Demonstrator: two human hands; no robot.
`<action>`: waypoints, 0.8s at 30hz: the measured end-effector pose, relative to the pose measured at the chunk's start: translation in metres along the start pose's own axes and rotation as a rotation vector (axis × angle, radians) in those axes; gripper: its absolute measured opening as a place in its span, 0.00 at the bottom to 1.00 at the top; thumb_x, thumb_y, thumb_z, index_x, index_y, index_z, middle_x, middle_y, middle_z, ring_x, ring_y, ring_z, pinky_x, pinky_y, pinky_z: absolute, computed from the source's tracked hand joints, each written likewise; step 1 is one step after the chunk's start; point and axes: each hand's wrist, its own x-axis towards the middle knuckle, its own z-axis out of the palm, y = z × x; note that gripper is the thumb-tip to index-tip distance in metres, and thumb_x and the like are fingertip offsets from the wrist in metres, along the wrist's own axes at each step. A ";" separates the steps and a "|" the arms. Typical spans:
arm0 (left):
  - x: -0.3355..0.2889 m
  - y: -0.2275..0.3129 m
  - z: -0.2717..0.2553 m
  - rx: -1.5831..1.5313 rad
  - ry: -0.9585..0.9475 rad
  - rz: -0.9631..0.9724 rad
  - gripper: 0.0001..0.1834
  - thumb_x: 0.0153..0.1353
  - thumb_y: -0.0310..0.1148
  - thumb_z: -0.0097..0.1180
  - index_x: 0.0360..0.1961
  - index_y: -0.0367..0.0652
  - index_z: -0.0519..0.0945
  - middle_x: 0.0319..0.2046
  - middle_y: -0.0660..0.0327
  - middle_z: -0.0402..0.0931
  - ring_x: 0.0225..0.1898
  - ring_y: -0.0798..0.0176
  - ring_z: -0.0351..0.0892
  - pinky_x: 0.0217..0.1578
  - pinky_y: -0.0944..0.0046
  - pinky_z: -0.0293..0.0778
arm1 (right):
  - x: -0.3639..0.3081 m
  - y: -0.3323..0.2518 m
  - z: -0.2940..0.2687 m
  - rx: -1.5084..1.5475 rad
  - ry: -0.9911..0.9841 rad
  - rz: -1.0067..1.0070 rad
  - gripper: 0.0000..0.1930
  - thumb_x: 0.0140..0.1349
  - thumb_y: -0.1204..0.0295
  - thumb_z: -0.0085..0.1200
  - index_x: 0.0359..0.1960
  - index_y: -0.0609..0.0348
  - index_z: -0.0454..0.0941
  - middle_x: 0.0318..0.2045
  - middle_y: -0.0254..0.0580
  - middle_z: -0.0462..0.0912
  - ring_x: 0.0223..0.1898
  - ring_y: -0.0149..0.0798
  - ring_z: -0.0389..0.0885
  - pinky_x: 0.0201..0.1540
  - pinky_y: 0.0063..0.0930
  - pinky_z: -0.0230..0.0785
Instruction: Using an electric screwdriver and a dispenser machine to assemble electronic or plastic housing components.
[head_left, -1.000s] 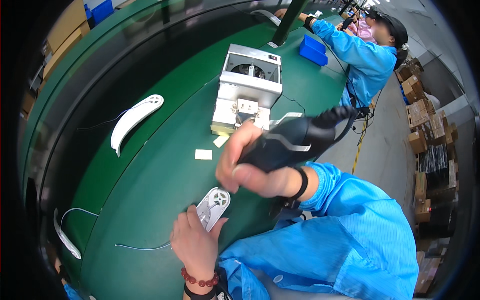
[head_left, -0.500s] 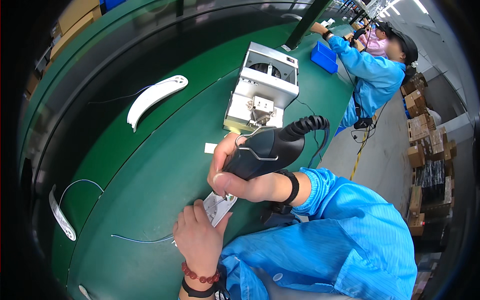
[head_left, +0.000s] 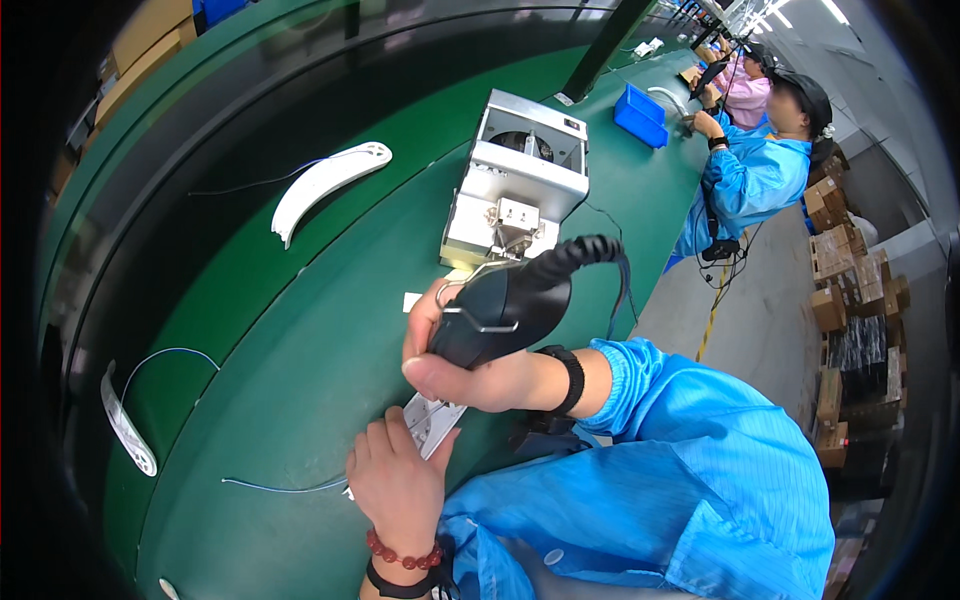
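My right hand [head_left: 465, 375] is wrapped round a black electric screwdriver [head_left: 510, 315] with a wire hanging loop and a coiled cord. Its lower end points down at a white plastic part [head_left: 432, 422] on the green table; the tip is mostly hidden behind my fingers. My left hand [head_left: 395, 470] lies over the near end of this part, pressing it down with fingers and thumb on either side. From beneath that hand a thin blue-and-white wire [head_left: 285, 488] runs out to the left.
A grey metal screw feeder [head_left: 520, 175] stands ahead, with a blue bin [head_left: 640, 115] beyond it. Along the far-left green belt lie a curved white part [head_left: 325, 190] and another [head_left: 128, 425], both with wires. A co-worker in blue [head_left: 755, 170] sits at the far right.
My right hand and the screwdriver have shifted slightly left and downward. On the belt the white parts have slid a little to the right. The co-worker's arm has drawn back with a curved white part.
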 end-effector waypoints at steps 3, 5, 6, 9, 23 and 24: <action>-0.001 -0.001 0.000 -0.006 0.022 0.005 0.35 0.46 0.54 0.70 0.46 0.36 0.77 0.32 0.58 0.73 0.33 0.54 0.75 0.33 0.55 0.71 | 0.002 -0.004 0.003 -0.084 -0.007 -0.038 0.10 0.58 0.77 0.62 0.32 0.61 0.70 0.23 0.38 0.79 0.21 0.27 0.77 0.24 0.22 0.69; -0.002 -0.001 0.000 -0.005 0.023 0.004 0.35 0.46 0.53 0.70 0.46 0.36 0.77 0.32 0.58 0.73 0.33 0.54 0.75 0.33 0.55 0.71 | 0.001 -0.003 0.003 -0.052 0.004 -0.009 0.10 0.58 0.78 0.62 0.33 0.60 0.70 0.23 0.38 0.79 0.21 0.26 0.77 0.24 0.21 0.69; -0.002 0.000 0.000 -0.026 0.023 -0.004 0.35 0.46 0.53 0.71 0.46 0.36 0.77 0.32 0.57 0.73 0.34 0.52 0.75 0.34 0.54 0.71 | 0.001 -0.001 0.003 -0.019 0.016 0.022 0.10 0.58 0.78 0.62 0.34 0.60 0.70 0.24 0.38 0.79 0.22 0.26 0.77 0.24 0.21 0.68; -0.002 0.000 -0.001 -0.055 0.016 -0.003 0.35 0.45 0.51 0.71 0.47 0.35 0.77 0.32 0.57 0.73 0.34 0.52 0.75 0.34 0.53 0.72 | -0.002 -0.001 0.000 0.053 -0.011 0.058 0.12 0.58 0.79 0.61 0.38 0.59 0.70 0.25 0.36 0.79 0.26 0.27 0.77 0.29 0.22 0.70; 0.000 0.013 -0.010 -0.025 0.007 -0.001 0.35 0.42 0.47 0.74 0.46 0.35 0.75 0.34 0.54 0.72 0.35 0.48 0.74 0.35 0.52 0.71 | 0.016 -0.046 -0.060 0.149 0.200 -0.274 0.15 0.66 0.65 0.58 0.40 0.59 0.65 0.20 0.41 0.75 0.21 0.35 0.76 0.25 0.30 0.71; -0.003 0.009 -0.008 -0.022 0.006 -0.010 0.35 0.42 0.48 0.74 0.46 0.35 0.75 0.33 0.54 0.72 0.35 0.49 0.74 0.35 0.52 0.71 | 0.021 -0.053 -0.068 0.133 0.251 -0.288 0.14 0.66 0.66 0.57 0.40 0.59 0.65 0.20 0.41 0.74 0.20 0.34 0.75 0.26 0.31 0.71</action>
